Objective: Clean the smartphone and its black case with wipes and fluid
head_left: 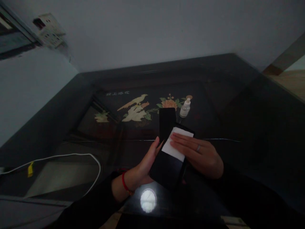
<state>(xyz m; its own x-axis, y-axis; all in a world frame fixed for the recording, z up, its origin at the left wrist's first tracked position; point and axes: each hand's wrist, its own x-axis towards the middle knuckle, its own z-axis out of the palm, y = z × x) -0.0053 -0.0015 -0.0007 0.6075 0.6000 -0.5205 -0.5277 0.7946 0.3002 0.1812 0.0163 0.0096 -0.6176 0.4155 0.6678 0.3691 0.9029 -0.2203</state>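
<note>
My left hand point(147, 162) is closed round the left edge of a black smartphone point(166, 170), holding it tilted above the table. The fingers of my right hand point(200, 154) lie together on a white wipe point(175, 148), pressing it flat against the upper part of the phone's dark face. Just behind the phone, a flat black oblong point(167, 119) lies on the table, partly hidden; I cannot tell whether it is a box or a case. Beyond my right hand stands a small clear bottle point(185, 109) with a white top and a pale label.
Under everything is a glossy dark table point(221, 105) with a painted bird and flowers point(135, 109). A white cable point(69, 155) with a yellow tag point(30, 169) curves over the left side. Wall sockets point(51, 30) are at the upper left.
</note>
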